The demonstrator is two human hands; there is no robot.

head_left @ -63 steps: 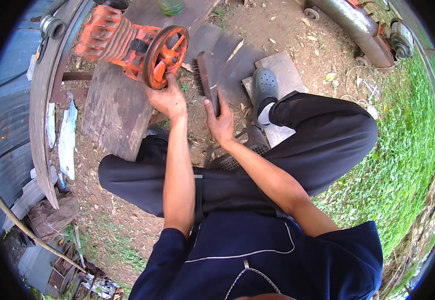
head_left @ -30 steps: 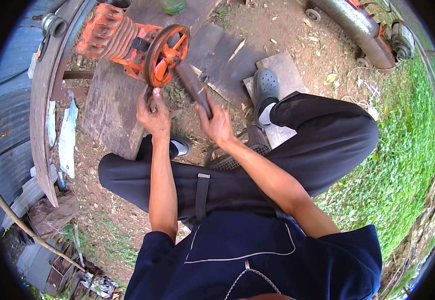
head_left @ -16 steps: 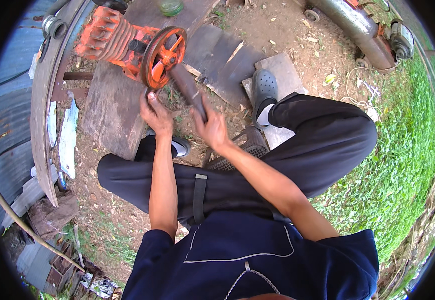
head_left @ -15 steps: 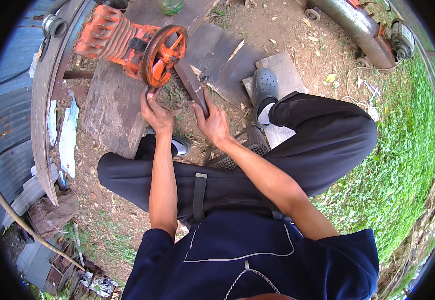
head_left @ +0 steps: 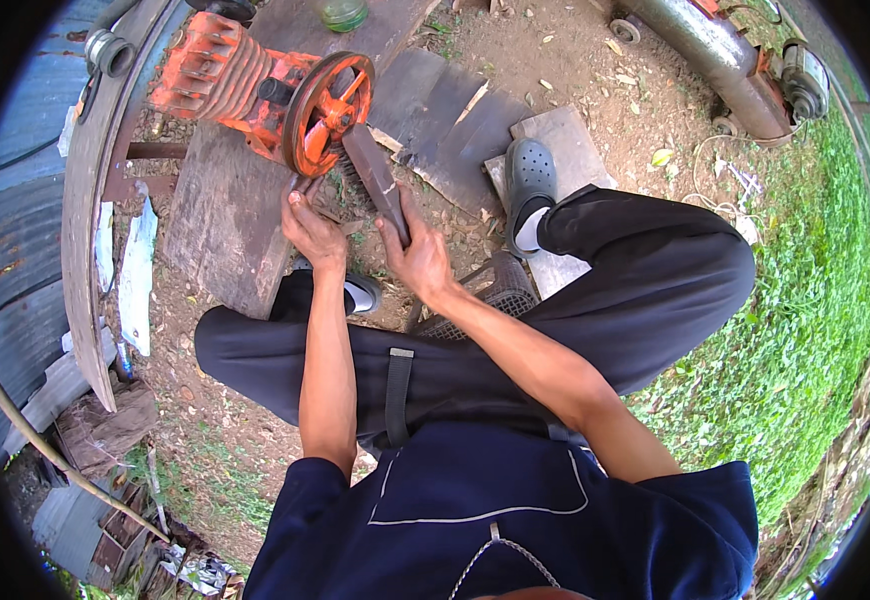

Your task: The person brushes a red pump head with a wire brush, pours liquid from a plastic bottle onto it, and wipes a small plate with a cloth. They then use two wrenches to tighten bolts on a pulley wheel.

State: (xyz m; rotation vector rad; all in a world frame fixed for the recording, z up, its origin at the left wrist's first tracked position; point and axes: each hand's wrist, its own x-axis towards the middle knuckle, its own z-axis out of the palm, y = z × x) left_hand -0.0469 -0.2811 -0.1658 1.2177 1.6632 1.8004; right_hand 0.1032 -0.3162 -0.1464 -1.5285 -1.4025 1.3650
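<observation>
An orange finned compressor pump (head_left: 217,75) lies on a weathered plank bench, its grooved pulley wheel (head_left: 327,112) facing me. My right hand (head_left: 420,258) grips the near end of a dark brown, square-edged bar (head_left: 375,178); wood or metal, I cannot tell. The bar's far end is at the wheel's right lower rim; whether they touch is unclear. Just below the wheel, my left hand (head_left: 315,232) is closed, fingertips pinched around a small dark piece that is mostly hidden. A coiled spring-like part shows between the wheel and the bar.
Under the pump is the plank bench (head_left: 225,225), with a green glass container (head_left: 343,14) at its far end. Dark boards (head_left: 455,125) lie right of the wheel. A metal cylinder with a motor (head_left: 720,55) stands far right. Corrugated sheets (head_left: 17,240) line the left.
My right hand and the bar have shifted slightly left and toward me. My left hand stays nearly in place below the wheel. The pump has not visibly moved.
</observation>
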